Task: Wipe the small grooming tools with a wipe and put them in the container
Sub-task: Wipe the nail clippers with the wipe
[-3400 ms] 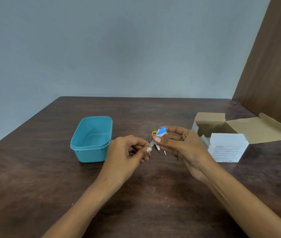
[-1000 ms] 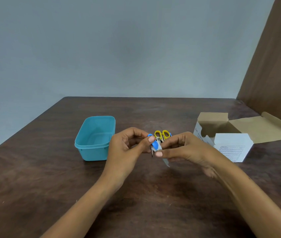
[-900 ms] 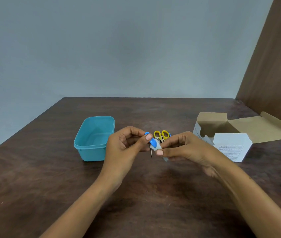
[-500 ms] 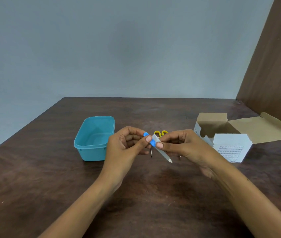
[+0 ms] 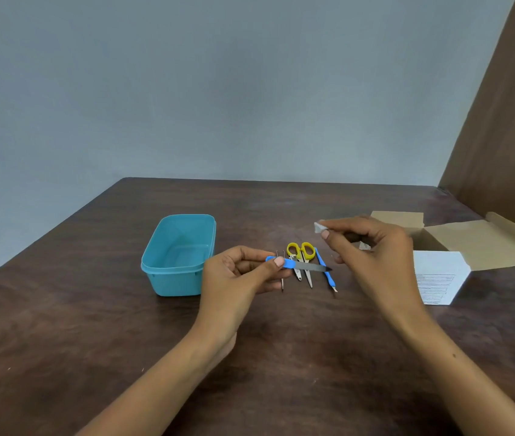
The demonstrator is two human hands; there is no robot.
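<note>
Nail file [image 5: 308,266], pinched at its blue handle by the left hand [image 5: 237,275], hangs above the desk [image 5: 92,325] beside the container [image 5: 177,256]; the right hand [image 5: 372,256] pinches the wipe [image 5: 319,227] apart, probably because wiping is finished.

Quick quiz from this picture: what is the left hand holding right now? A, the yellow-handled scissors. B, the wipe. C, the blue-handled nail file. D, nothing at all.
C: the left hand pinches the blue-handled nail file by its handle, above the table, while the yellow-handled scissors lie on the table and the right hand holds the wipe.
</note>
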